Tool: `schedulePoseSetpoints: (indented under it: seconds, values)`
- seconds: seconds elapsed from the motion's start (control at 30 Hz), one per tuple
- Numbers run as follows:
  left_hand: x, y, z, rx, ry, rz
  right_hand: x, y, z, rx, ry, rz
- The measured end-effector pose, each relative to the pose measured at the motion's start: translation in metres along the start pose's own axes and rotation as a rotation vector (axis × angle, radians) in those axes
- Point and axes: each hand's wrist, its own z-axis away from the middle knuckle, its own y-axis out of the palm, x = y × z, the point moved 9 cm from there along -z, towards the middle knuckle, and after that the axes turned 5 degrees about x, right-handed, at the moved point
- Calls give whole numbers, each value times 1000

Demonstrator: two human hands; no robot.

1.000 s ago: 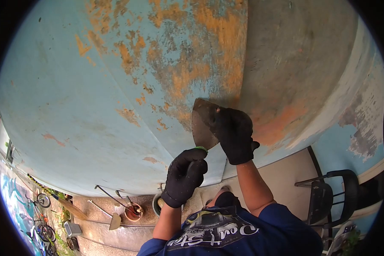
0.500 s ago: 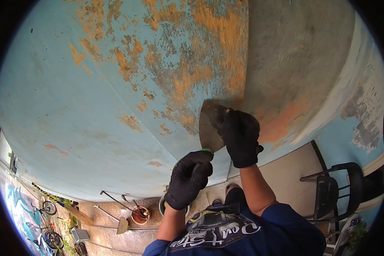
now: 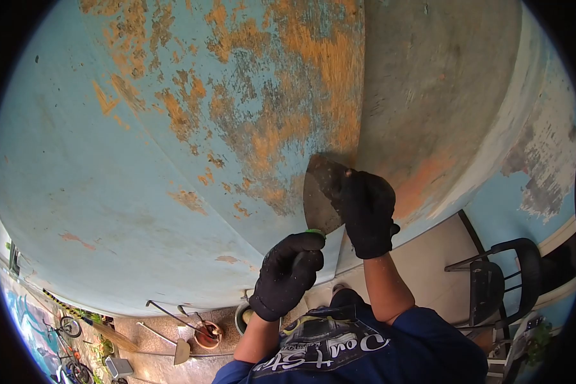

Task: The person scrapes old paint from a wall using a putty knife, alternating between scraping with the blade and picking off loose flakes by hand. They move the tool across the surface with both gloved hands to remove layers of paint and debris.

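Note:
My left hand (image 3: 289,274), in a black work glove, is closed around the handle of a paint scraper; only a bit of green handle shows above the fist. The wide, dull metal blade of the scraper (image 3: 320,208) points up and lies against the painted wall, or very near it. My right hand (image 3: 368,211), also black-gloved, is closed at the blade's right edge; its fingertips are partly hidden in shadow. Pale blue paint covers the wall (image 3: 141,211), with worn orange and grey patches (image 3: 281,137) above the blade.
Right of a vertical edge is a grey-brown surface (image 3: 429,83). A black chair (image 3: 505,281) stands at lower right. Below the wall are a terracotta pot (image 3: 208,336), a long-handled dustpan (image 3: 182,352) and a broom (image 3: 116,336). Bicycles (image 3: 70,326) stand at far left.
The wall and floor have shifted slightly left in view as the camera moved. Both hands and the scraper sit a little lower and further right in view, with the same hold.

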Motion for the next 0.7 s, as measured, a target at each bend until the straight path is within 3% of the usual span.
schedulePoseSetpoints:
  seconds: [0.07,0.17,0.23,0.37,0.43,0.7]
  values:
    - [4,-2,1,9,-24,-11,0,-2,4,-24,-16,2]
    - [6,-2,0,32,-33,9,-18,4,3,39,164,-136]
    - [-7,3,-4,26,25,18,8,-3,-7,-30,-86,54]
    - [-7,4,-3,28,16,15,13,-5,-5,-3,-84,62]
    - [5,0,-1,37,7,-1,-9,0,1,49,39,-8]
    - [-6,7,2,19,24,30,4,-4,-2,40,-63,12]
